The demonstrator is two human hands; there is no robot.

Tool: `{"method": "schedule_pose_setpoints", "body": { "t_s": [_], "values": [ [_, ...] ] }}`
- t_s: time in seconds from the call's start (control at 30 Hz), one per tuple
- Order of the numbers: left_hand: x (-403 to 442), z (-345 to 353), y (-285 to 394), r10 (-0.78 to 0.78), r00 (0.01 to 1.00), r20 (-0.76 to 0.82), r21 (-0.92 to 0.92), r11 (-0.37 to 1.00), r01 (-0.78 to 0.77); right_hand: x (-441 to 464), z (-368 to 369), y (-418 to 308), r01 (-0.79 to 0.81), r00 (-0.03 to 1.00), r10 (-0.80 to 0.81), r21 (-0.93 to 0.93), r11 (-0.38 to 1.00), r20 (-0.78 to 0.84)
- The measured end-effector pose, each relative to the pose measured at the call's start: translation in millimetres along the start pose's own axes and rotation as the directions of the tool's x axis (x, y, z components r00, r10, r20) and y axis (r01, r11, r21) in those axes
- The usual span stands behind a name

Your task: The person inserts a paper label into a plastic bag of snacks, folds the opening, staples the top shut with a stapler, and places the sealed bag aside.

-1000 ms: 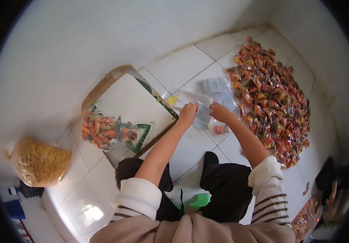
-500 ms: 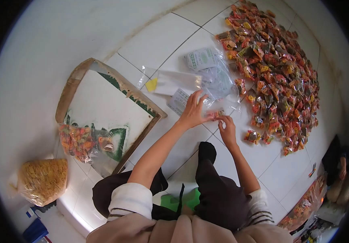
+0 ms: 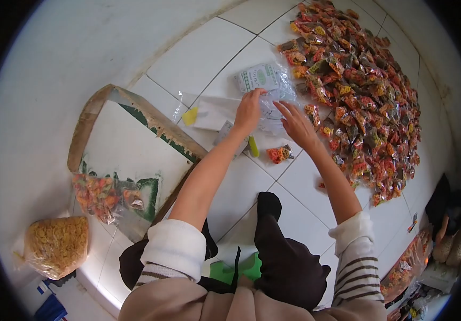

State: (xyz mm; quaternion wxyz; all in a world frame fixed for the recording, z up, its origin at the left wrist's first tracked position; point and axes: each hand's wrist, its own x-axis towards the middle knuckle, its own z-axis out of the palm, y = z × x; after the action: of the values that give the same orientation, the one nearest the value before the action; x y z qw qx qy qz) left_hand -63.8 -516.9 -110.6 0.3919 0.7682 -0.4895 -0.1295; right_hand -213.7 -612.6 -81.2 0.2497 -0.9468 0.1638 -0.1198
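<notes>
My left hand (image 3: 248, 111) is closed at the edge of a clear plastic bag (image 3: 271, 115), fingertips pressed together. My right hand (image 3: 297, 127) is open, its fingers stretched over the bag's right side. A small filled packet (image 3: 280, 154) with orange-red contents lies on the tiles below my hands. Beside it is a narrow yellow-green object (image 3: 253, 146), whose kind I cannot make out. Just beyond my hands is a printed packet (image 3: 257, 77) in clear plastic. A flat clear bag with white inside (image 3: 213, 111) lies left of my left hand.
Many similar filled packets (image 3: 364, 107) are heaped on the right. On the left stands a worn board with a raised frame (image 3: 139, 134), a bag of orange pieces (image 3: 95, 195) on it. A large bag of yellowish pieces (image 3: 58, 246) sits lower left. Another person's hand (image 3: 442, 229) shows far right.
Both hands have moved away from my body to the clear plastic. The small packet that was between my fingers now lies on the floor, and the yellow-green object has come into view.
</notes>
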Motion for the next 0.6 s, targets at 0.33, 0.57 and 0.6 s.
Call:
{"method": "schedule_pose_setpoints", "body": {
  "t_s": [0.33,0.57,0.6],
  "values": [
    [11,27,-14,-0.024,0.997,-0.079,0.339,0.94,0.049,29,10,26,0.32,0.932,-0.363,-0.473,0.821,0.0],
    [22,25,-19,-0.258,0.966,0.003,-0.013,0.966,0.258,17,37,40,0.335,0.941,-0.337,-0.168,0.927,0.019],
    [22,29,-18,-0.158,0.986,-0.062,-0.136,0.98,0.148,19,39,34,0.242,0.969,-0.247,-0.143,0.96,-0.015]
  ]
}}
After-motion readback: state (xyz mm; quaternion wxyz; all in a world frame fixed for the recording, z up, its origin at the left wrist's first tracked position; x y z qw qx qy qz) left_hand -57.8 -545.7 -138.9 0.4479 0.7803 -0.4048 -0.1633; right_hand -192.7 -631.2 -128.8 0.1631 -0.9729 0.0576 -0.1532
